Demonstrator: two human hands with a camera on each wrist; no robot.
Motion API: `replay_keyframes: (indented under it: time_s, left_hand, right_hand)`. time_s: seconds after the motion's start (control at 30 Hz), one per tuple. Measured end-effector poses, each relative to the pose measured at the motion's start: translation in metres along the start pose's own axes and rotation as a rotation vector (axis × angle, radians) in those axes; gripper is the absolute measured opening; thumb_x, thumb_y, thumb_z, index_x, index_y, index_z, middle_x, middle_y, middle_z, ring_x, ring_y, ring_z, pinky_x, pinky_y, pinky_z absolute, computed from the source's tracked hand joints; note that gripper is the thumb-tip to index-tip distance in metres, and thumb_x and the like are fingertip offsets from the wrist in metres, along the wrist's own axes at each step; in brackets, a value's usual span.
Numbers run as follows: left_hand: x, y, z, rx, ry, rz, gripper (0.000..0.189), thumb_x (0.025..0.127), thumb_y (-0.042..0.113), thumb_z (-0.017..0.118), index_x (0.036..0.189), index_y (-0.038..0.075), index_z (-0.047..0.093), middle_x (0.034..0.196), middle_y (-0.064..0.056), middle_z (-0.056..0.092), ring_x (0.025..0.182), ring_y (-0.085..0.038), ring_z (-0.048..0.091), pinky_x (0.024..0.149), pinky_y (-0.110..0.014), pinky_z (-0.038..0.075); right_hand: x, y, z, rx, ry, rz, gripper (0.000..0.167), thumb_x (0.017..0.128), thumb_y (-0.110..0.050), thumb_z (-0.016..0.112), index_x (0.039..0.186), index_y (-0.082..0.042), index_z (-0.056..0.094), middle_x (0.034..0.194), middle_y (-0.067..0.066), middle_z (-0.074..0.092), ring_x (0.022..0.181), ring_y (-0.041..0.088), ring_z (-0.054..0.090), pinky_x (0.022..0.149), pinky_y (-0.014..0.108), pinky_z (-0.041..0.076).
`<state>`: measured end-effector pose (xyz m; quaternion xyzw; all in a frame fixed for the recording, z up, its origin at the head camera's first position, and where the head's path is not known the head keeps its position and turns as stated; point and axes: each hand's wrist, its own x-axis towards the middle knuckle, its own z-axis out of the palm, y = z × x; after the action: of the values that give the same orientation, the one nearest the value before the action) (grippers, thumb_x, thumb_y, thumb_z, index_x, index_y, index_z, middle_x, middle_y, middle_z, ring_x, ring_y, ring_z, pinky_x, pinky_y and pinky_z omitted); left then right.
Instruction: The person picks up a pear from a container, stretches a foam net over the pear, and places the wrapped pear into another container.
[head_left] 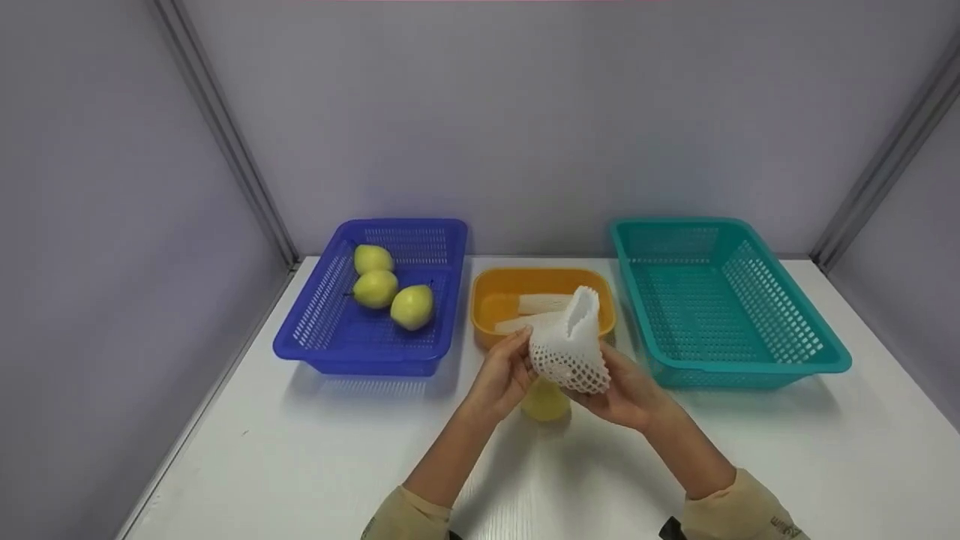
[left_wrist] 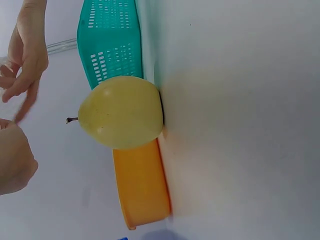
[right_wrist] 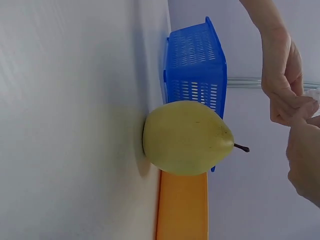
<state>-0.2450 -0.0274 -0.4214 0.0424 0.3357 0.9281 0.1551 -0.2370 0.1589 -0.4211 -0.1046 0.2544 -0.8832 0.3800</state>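
In the head view a white foam fruit net (head_left: pixel 574 352) is held up in front of me, its narrow slit-like opening at the top. My left hand (head_left: pixel 501 381) pinches its left edge between thumb and fingers. On the other side my right hand (head_left: pixel 626 390) grips the lower right edge, with some fingers hidden behind the mesh. Below the hands a yellow pear (head_left: pixel 546 403) stands on the table, partly covered by the net. Both wrist views show this pear (left_wrist: pixel 122 112) upright, stem on top, with the hands above it.
A blue basket (head_left: pixel 367 360) with three pears (head_left: pixel 412 307) stands at left. Behind the hands an orange container (head_left: pixel 495 289) holds white foam nets (head_left: pixel 544 303). A green basket (head_left: pixel 750 367) is at right. Grey panels (head_left: pixel 540 127) enclose the white table (head_left: pixel 300 465).
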Motion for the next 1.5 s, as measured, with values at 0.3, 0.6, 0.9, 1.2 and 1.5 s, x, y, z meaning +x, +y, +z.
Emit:
replay_keyframes:
  time_s: [0.3,0.6,0.9,1.2,1.5]
  left_hand:
    - [-0.006,0.003,-0.017,0.239,-0.120,-0.225,0.023,0.097,0.017,0.045,0.097,0.002,0.063,0.092,-0.007,0.063,0.079,-0.013,0.060,0.068,-0.023,0.051]
    - [-0.009,0.012,-0.036,0.510,-0.059,-0.246,0.021,0.091,0.017,0.054,0.104,0.002,0.060,0.089,-0.003,0.062,0.078,-0.014,0.059,0.069,-0.026,0.049]
    - [0.000,-0.004,-0.049,0.594,0.211,-0.218,0.019,0.091,0.022,0.056,0.102,0.007,0.057,0.088,-0.004,0.058,0.074,-0.014,0.056,0.063,-0.023,0.048]
    - [0.010,-0.009,-0.049,0.559,0.266,-0.212,0.011,0.092,0.022,0.056,0.090,0.012,0.054,0.086,-0.003,0.053,0.071,-0.012,0.051,0.059,-0.022,0.045]
    - [0.021,-0.009,-0.046,0.536,0.304,-0.186,0.012,0.093,0.022,0.055,0.091,0.011,0.053,0.083,-0.002,0.052,0.069,-0.010,0.048,0.055,-0.020,0.041]
  right_hand:
    - [0.002,-0.003,0.004,-0.100,0.143,-0.118,0.027,0.102,-0.015,0.029,0.124,-0.002,0.036,0.119,0.009,0.047,0.107,0.020,0.046,0.100,0.032,0.031]
    - [0.002,-0.010,-0.007,-0.116,0.179,-0.038,0.025,0.101,-0.016,0.032,0.118,-0.002,0.044,0.110,0.010,0.055,0.099,0.021,0.052,0.094,0.031,0.038]
    - [0.008,0.000,-0.028,-0.121,0.433,0.081,0.029,0.099,-0.015,0.038,0.095,-0.003,0.063,0.097,0.005,0.062,0.088,0.016,0.053,0.085,0.027,0.042]
    - [0.014,-0.004,-0.031,-0.048,0.504,0.037,0.024,0.098,-0.013,0.040,0.095,0.000,0.060,0.093,0.008,0.062,0.084,0.017,0.056,0.081,0.028,0.045]
    - [0.021,-0.008,-0.034,-0.038,0.613,-0.021,0.019,0.097,-0.013,0.046,0.113,-0.002,0.045,0.099,0.010,0.058,0.090,0.018,0.054,0.085,0.030,0.044]
